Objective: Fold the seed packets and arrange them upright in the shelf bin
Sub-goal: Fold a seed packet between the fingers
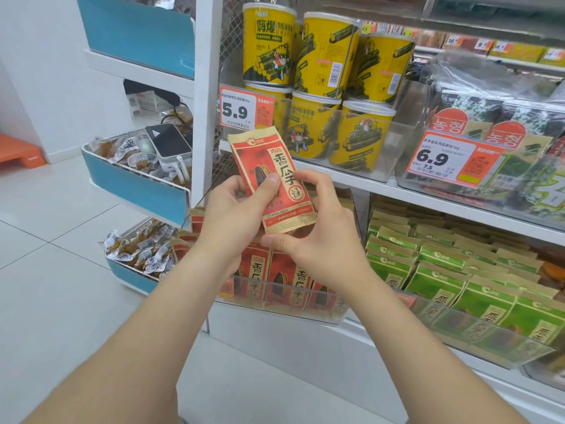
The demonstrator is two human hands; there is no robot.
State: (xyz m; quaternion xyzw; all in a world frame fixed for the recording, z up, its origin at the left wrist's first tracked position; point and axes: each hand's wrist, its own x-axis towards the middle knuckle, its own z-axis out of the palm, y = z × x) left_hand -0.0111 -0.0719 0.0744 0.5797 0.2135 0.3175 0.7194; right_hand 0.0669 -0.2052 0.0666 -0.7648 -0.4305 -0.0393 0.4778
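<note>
I see both hands raised in front of the shelving, sharing one red and tan paper seed packet (275, 182). The left hand (232, 212) grips its left side, thumb laid across the printed face. The right hand (324, 243) pinches the bottom edge, its fingers (321, 191) curled round the right side. The packet is tilted, its top leaning left, and is held in the air just above a clear plastic shelf bin (275, 312). Matching red packets (287, 278) stand upright in rows inside the bin. Both wrists and forearms cross in front of the bin and hide part of those rows.

Just to the right, green paper packets (434, 270) fill the next section of the same shelf level. On the white shelf board (428, 201) above, yellow round canisters (324, 56) are stacked two high behind an orange price tag reading 5.9 (241, 113). Beside them are clear-wrapped seaweed packs (519, 117) with a 6.9 tag (449, 162).

Left of the white upright post (204, 87) stands a rack of blue-fronted wire baskets (131, 186). They hold small wrapped snacks (137, 254), and a white and black device (168, 142) lies in the upper one. The floor is pale glossy tile (61, 286), and an orange plastic step (18, 148) sits against the far white wall.
</note>
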